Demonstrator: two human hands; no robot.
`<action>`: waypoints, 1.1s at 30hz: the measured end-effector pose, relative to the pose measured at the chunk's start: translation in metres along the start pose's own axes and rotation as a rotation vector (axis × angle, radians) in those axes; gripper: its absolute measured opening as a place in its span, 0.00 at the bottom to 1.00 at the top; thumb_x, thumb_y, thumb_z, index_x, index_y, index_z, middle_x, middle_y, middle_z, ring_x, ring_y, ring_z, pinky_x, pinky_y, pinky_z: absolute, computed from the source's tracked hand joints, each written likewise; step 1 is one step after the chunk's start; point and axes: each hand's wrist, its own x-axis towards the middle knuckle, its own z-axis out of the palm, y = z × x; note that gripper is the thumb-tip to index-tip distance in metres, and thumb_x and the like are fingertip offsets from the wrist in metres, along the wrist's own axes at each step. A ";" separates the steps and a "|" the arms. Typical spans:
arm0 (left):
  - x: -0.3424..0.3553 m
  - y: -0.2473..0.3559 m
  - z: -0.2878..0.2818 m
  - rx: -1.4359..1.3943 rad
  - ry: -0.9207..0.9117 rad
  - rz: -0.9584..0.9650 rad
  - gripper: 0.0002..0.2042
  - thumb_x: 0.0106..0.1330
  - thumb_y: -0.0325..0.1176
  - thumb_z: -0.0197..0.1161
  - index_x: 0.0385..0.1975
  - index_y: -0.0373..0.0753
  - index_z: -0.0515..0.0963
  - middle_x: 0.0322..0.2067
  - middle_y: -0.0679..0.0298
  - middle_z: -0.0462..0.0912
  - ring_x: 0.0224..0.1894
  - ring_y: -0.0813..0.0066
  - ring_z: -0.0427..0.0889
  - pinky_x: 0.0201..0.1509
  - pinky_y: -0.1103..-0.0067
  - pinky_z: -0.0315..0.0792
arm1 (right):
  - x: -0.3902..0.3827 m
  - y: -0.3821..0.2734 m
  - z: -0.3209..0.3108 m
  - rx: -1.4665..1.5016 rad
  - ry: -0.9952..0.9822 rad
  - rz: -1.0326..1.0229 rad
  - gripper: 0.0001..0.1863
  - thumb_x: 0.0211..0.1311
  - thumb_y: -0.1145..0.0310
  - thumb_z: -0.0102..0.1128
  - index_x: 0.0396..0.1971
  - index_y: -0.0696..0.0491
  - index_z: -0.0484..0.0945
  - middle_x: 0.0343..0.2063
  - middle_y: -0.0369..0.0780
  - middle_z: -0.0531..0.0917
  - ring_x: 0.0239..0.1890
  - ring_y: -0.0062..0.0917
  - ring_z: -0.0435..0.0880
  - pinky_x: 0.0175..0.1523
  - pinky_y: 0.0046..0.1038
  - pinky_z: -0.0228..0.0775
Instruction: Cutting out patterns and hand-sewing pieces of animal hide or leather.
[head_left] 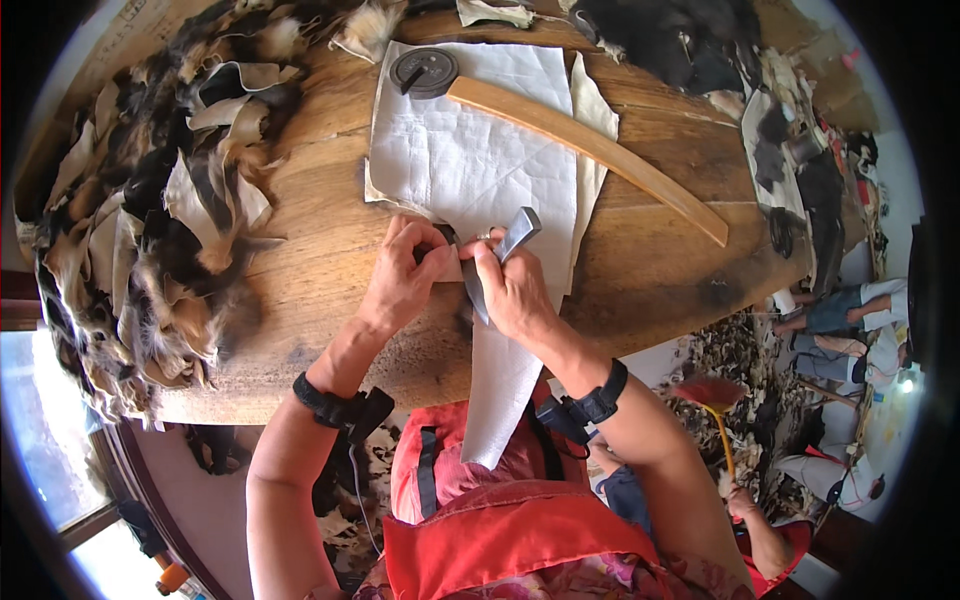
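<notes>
My left hand (402, 275) pinches the edge of a small piece of hide (449, 268), pale with a dark furry side, near the front of the wooden table. Close against it on the right, my right hand (515, 290) is closed around a metal knife (520, 228). The grey end of the knife rises above the fist, and its curved blade shows below the fingers. Under both hands lies a creased white sheet (480, 150); a pale tapering strip (497, 400) hangs below my right hand over the table edge. My fingers hide where blade and hide meet.
A black slotted round weight (424, 73) and a curved wooden strip (600, 150) lie on the sheet. Fur scraps (150, 230) heap up at left; dark pelts (670, 45) lie far right. Another person's hand (742, 503) holds a red broom (710, 392) at lower right, among floor scraps.
</notes>
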 end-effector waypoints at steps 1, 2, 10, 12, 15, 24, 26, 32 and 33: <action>-0.005 0.000 0.000 -0.001 -0.002 0.002 0.04 0.65 0.26 0.62 0.36 0.33 0.76 0.39 0.66 0.74 0.36 0.80 0.72 0.43 0.82 0.69 | -0.003 -0.001 -0.001 -0.001 0.001 0.009 0.18 0.73 0.62 0.46 0.35 0.58 0.81 0.33 0.50 0.84 0.37 0.45 0.84 0.44 0.39 0.74; -0.010 0.002 0.000 -0.259 0.013 -0.067 0.06 0.67 0.27 0.61 0.39 0.34 0.75 0.38 0.67 0.74 0.36 0.81 0.72 0.43 0.82 0.68 | -0.006 -0.001 -0.001 0.000 0.002 0.019 0.18 0.73 0.62 0.46 0.34 0.60 0.81 0.35 0.50 0.84 0.39 0.43 0.84 0.45 0.38 0.74; -0.003 0.017 -0.053 0.019 0.259 -0.246 0.14 0.71 0.31 0.61 0.53 0.34 0.74 0.42 0.63 0.82 0.45 0.77 0.79 0.51 0.81 0.73 | 0.001 0.002 -0.047 0.517 -0.151 0.268 0.21 0.72 0.61 0.48 0.30 0.63 0.83 0.29 0.43 0.86 0.48 0.34 0.84 0.58 0.35 0.73; -0.006 0.006 -0.067 0.038 0.330 -0.268 0.16 0.69 0.29 0.62 0.55 0.35 0.75 0.47 0.61 0.84 0.50 0.73 0.81 0.55 0.78 0.74 | 0.012 -0.020 -0.080 0.580 -0.007 0.585 0.16 0.66 0.61 0.59 0.29 0.59 0.84 0.24 0.40 0.85 0.33 0.25 0.88 0.42 0.27 0.81; -0.017 0.012 -0.067 0.197 0.142 -0.124 0.16 0.64 0.26 0.66 0.52 0.37 0.80 0.51 0.59 0.83 0.54 0.68 0.81 0.59 0.73 0.74 | 0.044 -0.001 -0.128 0.123 0.090 0.522 0.11 0.63 0.62 0.66 0.30 0.53 0.77 0.13 0.28 0.70 0.12 0.13 0.66 0.15 0.20 0.57; -0.060 0.025 -0.057 0.325 -0.002 -0.307 0.14 0.54 0.25 0.72 0.42 0.35 0.83 0.33 0.61 0.82 0.35 0.72 0.81 0.40 0.77 0.75 | 0.078 0.091 -0.240 -0.708 0.040 0.065 0.20 0.42 0.66 0.79 0.23 0.58 0.72 0.30 0.43 0.76 0.35 0.38 0.77 0.42 0.36 0.69; -0.064 0.023 -0.089 0.222 -0.168 -0.327 0.10 0.55 0.23 0.70 0.38 0.33 0.84 0.28 0.65 0.83 0.31 0.80 0.79 0.37 0.81 0.73 | 0.084 0.096 -0.246 -0.675 -0.001 -0.015 0.20 0.40 0.67 0.79 0.23 0.57 0.72 0.28 0.42 0.76 0.33 0.37 0.77 0.40 0.36 0.69; -0.033 0.049 -0.124 0.653 0.077 -0.242 0.15 0.49 0.22 0.72 0.39 0.33 0.83 0.33 0.59 0.83 0.38 0.67 0.82 0.43 0.75 0.75 | 0.103 0.114 -0.284 -0.715 0.072 -0.129 0.16 0.43 0.69 0.78 0.24 0.57 0.75 0.27 0.41 0.78 0.34 0.36 0.79 0.40 0.35 0.71; -0.023 0.051 -0.119 0.754 0.164 -0.108 0.18 0.48 0.23 0.73 0.42 0.34 0.82 0.35 0.58 0.82 0.39 0.66 0.81 0.44 0.73 0.75 | 0.103 0.105 -0.278 -0.683 0.127 -0.097 0.15 0.45 0.70 0.77 0.27 0.58 0.77 0.28 0.41 0.79 0.33 0.36 0.79 0.40 0.34 0.71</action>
